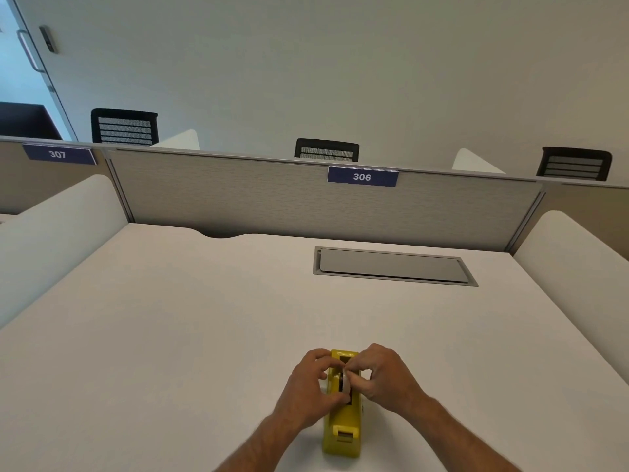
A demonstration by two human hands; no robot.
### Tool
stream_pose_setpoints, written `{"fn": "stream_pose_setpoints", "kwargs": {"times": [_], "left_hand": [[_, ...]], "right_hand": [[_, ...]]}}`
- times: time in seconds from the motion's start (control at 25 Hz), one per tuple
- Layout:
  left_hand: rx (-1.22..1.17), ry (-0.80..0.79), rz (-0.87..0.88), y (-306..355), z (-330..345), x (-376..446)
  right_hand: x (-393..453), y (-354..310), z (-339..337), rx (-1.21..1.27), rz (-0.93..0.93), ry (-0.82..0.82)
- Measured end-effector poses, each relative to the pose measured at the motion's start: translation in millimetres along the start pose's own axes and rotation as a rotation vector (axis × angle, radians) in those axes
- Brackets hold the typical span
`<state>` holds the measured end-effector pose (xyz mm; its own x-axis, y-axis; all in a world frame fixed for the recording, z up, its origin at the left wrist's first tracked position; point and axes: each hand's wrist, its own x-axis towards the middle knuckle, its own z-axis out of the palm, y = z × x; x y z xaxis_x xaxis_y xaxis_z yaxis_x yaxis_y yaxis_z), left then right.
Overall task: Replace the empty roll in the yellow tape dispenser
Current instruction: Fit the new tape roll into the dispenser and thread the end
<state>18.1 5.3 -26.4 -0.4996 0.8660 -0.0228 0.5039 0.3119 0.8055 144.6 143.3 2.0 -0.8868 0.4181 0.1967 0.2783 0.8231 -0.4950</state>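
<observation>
The yellow tape dispenser (342,427) stands lengthwise on the white desk (204,318), near its front edge, with the cutter end towards me. A pale roll (346,381) sits upright in the dispenser's slot. My left hand (306,386) grips the dispenser's left side, with fingers curled at the roll. My right hand (381,376) pinches the roll from the right side. Fingers hide much of the roll, and I cannot tell whether tape is on it.
A grey hatch cover (391,265) is set flush into the desk at the back right. A grey partition (306,202) labelled 306 closes the far edge, and white side dividers (578,267) flank the desk. Black chairs stand behind the partition.
</observation>
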Motion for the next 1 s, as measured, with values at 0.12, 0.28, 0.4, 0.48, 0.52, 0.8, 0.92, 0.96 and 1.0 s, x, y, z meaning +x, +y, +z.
{"fn": "stream_pose_setpoints", "kwargs": {"times": [0.12, 0.28, 0.4, 0.48, 0.52, 0.8, 0.92, 0.96, 1.0], "left_hand": [[0.001, 0.002, 0.001, -0.4, 1.3, 0.8], [0.007, -0.008, -0.012, -0.8, 1.5, 0.8], [0.022, -0.01, -0.013, -0.6, 2.1, 1.3], [0.024, -0.007, -0.01, -0.4, 2.9, 1.8], [0.026, -0.006, -0.009, -0.7, 3.3, 2.0], [0.025, -0.001, 0.003, 1.5, 1.9, 1.5], [0.033, 0.01, 0.011, 2.0, 1.4, 1.4], [0.037, 0.011, 0.01, 2.6, 1.1, 1.4], [0.039, 0.009, 0.007, 3.2, 0.9, 1.3]], "right_hand": [[-0.7, -1.9, -0.8, -0.015, 0.021, -0.035], [-0.2, 0.8, 1.7, -0.008, 0.006, -0.029], [2.4, 0.9, -0.7, -0.002, 0.011, -0.031], [1.8, -1.4, -2.4, -0.025, 0.011, -0.054], [1.2, -1.9, -2.5, -0.032, 0.008, -0.057], [3.4, 2.1, -2.5, 0.011, 0.014, -0.03], [1.2, 0.0, -3.0, -0.019, -0.003, -0.061], [0.9, 0.3, -2.7, -0.017, -0.009, -0.062], [1.0, 1.2, -2.5, -0.008, -0.008, -0.055]]}}
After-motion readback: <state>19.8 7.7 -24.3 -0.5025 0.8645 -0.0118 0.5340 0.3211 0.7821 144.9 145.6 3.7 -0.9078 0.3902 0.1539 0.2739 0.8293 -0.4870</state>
